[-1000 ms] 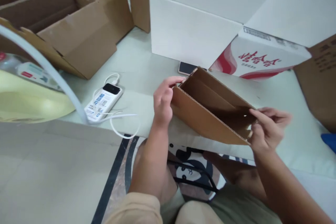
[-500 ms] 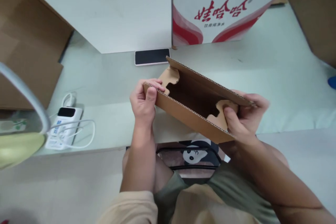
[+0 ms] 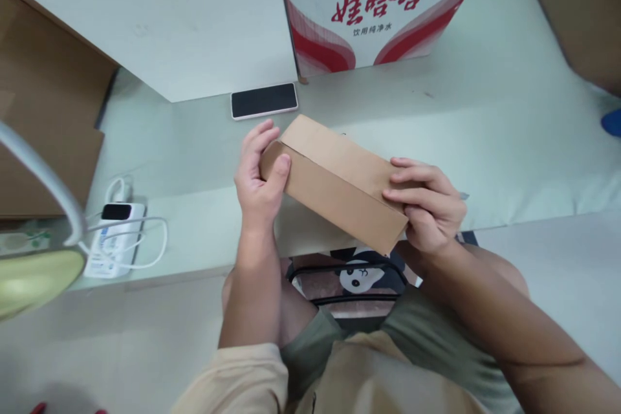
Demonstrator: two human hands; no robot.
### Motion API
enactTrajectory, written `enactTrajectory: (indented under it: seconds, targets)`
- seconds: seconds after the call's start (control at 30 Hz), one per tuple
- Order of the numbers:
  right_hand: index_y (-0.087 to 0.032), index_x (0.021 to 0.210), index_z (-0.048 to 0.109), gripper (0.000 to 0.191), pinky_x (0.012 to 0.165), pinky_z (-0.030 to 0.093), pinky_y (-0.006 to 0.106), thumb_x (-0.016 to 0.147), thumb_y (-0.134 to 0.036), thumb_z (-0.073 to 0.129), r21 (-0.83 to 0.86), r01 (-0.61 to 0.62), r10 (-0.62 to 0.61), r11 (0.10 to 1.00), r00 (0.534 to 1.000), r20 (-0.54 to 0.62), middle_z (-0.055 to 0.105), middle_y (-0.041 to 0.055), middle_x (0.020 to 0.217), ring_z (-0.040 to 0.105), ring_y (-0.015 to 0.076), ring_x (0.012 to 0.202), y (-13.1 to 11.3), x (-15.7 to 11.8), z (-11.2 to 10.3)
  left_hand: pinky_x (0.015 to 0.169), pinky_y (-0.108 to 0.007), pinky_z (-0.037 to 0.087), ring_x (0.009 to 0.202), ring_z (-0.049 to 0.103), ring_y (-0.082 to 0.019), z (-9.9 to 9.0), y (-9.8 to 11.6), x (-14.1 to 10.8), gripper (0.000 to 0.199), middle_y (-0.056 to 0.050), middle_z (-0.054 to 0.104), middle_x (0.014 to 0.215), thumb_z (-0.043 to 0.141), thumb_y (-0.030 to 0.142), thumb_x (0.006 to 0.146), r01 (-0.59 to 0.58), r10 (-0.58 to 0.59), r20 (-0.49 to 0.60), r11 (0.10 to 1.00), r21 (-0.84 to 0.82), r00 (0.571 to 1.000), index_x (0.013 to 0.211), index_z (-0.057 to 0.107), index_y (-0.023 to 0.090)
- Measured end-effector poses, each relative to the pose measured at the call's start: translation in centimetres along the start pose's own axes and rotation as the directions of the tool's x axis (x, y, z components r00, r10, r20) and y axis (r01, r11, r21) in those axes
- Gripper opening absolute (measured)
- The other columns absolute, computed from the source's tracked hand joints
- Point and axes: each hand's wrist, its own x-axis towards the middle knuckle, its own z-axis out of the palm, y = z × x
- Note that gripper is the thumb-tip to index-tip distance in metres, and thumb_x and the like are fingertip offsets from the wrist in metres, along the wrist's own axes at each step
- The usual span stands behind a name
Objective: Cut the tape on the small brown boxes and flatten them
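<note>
The cardboard box [image 3: 339, 184], plain brown, sat tilted between the hands, its upper face covered by a flap, whereas the earlier frame showed an open cavity. The left hand [image 3: 259, 174] gripped its left end; the right hand [image 3: 429, 207] gripped the opposite end, fingers across the flap.

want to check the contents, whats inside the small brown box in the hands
The inside of the small box cannot be seen: its cardboard panels cover it. The left hand and right hand hold its ends, hiding them partly.
</note>
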Motion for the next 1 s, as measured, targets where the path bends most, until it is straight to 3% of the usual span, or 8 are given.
enactTrajectory:
  seconds: [0.2, 0.4, 0.5, 0.6, 0.7, 0.8, 0.9, 1.0]
  targets:
    - [-0.03, 0.109, 0.079, 0.035, 0.094, 0.06, 0.058, 0.091, -0.03, 0.048, -0.032, 0.053, -0.054, 0.998, 0.998, -0.033, 0.071, 0.0076, 0.099, 0.071, 0.0314, 0.108, 0.5, -0.4, 0.4, 0.116, -0.048, 0.048, 0.13, 0.062, -0.027, -0.3, 1.3, 0.4, 0.032, -0.008, 0.069, 0.134, 0.065, 0.05, 0.094, 0.093, -0.092, 0.06, 0.996, -0.018, 0.994, 0.113, 0.077, 0.027]
    - [-0.029, 0.106, 0.076, 0.038, 0.097, 0.057, 0.061, 0.095, -0.043, 0.043, -0.069, 0.05, -0.05, 0.996, 0.999, -0.011, 0.067, 0.0081, 0.099, 0.069, 0.0335, 0.108, 0.3, -0.3, 0.4, 0.113, -0.045, 0.05, 0.126, 0.065, -0.025, -0.4, 1.7, 0.5, 0.028, -0.007, 0.072, 0.127, 0.066, 0.047, 0.093, 0.117, -0.116, 0.054, 0.993, -0.02, 0.992, 0.105, 0.08, 0.026]
    - [-0.031, 0.114, 0.07, 0.036, 0.102, 0.055, 0.06, 0.095, -0.049, 0.046, -0.064, 0.006, -0.01, 0.998, 0.999, -0.053, 0.065, 0.0082, 0.107, 0.067, 0.0327, 0.112, 0.5, -0.1, 0.2, 0.111, -0.042, 0.051, 0.122, 0.067, -0.023, -0.8, 1.2, 0.4, 0.023, -0.005, 0.074, 0.124, 0.067, 0.042, 0.093, 0.106, -0.106, 0.019, 0.994, -0.035, 0.994, 0.103, 0.081, 0.027]
    - [-0.033, 0.127, 0.058, 0.038, 0.102, 0.055, 0.053, 0.094, -0.051, 0.051, -0.026, -0.143, 0.139, 0.989, 0.983, -0.123, 0.061, 0.0087, 0.121, 0.064, 0.0301, 0.12, 1.3, -0.2, -0.1, 0.111, -0.041, 0.049, 0.121, 0.067, -0.023, -1.6, -0.5, 0.3, 0.02, -0.003, 0.076, 0.122, 0.071, 0.04, 0.091, 0.143, -0.152, -0.071, 0.983, -0.117, 0.986, 0.102, 0.082, 0.027]
    - [-0.033, 0.137, 0.047, 0.044, 0.091, 0.059, 0.042, 0.097, -0.05, 0.052, 0.07, -0.365, 0.368, 0.929, 0.929, -0.036, 0.058, 0.0101, 0.134, 0.067, 0.0242, 0.113, 1.8, -0.6, 0.0, 0.103, -0.037, 0.052, 0.111, 0.07, -0.022, -2.6, -2.7, 0.3, 0.022, -0.002, 0.079, 0.11, 0.076, 0.042, 0.085, 0.227, -0.307, -0.231, 0.92, -0.319, 0.923, 0.095, 0.08, 0.023]
    - [-0.032, 0.144, 0.038, 0.049, 0.082, 0.062, 0.036, 0.1, -0.046, 0.052, 0.18, -0.476, 0.453, 0.861, 0.878, 0.154, 0.058, 0.0107, 0.135, 0.07, 0.0166, 0.092, 1.7, -1.2, 0.8, 0.081, -0.027, 0.054, 0.089, 0.069, -0.015, -3.3, -3.9, 0.4, 0.024, 0.002, 0.079, 0.096, 0.077, 0.039, 0.082, 0.285, -0.462, -0.308, 0.831, -0.478, 0.832, 0.098, 0.077, 0.022]
    - [-0.035, 0.15, 0.029, 0.057, 0.085, 0.062, 0.035, 0.1, -0.041, 0.055, 0.219, -0.44, 0.401, 0.871, 0.893, 0.202, 0.054, 0.0117, 0.141, 0.071, 0.0152, 0.094, 1.3, -1.6, 1.9, 0.077, -0.024, 0.053, 0.096, 0.068, -0.013, -3.2, -3.5, 0.4, 0.024, 0.006, 0.078, 0.103, 0.072, 0.041, 0.084, 0.317, -0.523, -0.242, 0.759, -0.569, 0.817, 0.104, 0.074, 0.028]
    - [-0.035, 0.154, 0.03, 0.056, 0.104, 0.056, 0.043, 0.102, -0.041, 0.049, 0.103, -0.316, 0.3, 0.943, 0.943, 0.145, 0.052, 0.0118, 0.147, 0.063, 0.0225, 0.124, 1.1, -1.5, 2.4, 0.074, -0.023, 0.053, 0.104, 0.068, -0.015, -2.6, -2.6, 0.1, 0.03, 0.006, 0.075, 0.112, 0.066, 0.048, 0.086, 0.472, -0.635, -0.091, 0.654, -0.591, 0.767, 0.111, 0.068, 0.032]
